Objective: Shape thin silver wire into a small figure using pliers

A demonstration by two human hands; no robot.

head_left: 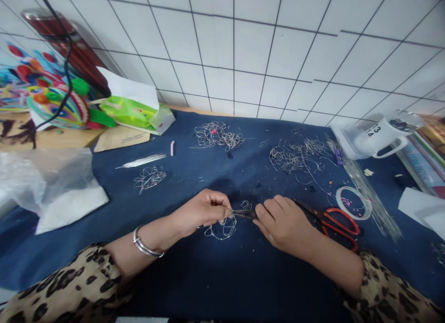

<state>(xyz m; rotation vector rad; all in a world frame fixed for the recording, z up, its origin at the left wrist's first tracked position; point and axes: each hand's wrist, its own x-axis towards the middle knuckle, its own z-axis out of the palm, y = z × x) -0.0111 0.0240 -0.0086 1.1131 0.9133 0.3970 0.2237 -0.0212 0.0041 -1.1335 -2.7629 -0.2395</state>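
Near the middle of the dark blue cloth [181, 276], my left hand [206, 211] pinches a bent, looped piece of silvery wire [222, 232] between thumb and fingers. My right hand [280, 221] is wrapped around a pair of pliers [246, 213], whose dark jaws point left and meet the wire at my left fingertips. A small wire loop [246, 205] shows just above the jaws; whether it joins the held piece I cannot tell. Most of the pliers' handles are hidden in my right palm. Red-handled scissors [339, 223] lie beside my right forearm.
Tangled wire heaps [292, 156] lie at the back, with a smaller wire bundle [150, 179] at left. On the right are a round dish [353, 203] with pink beads, straight wires [368, 188] and a white mug [382, 135]. A plastic bag [52, 174] rests at far left.
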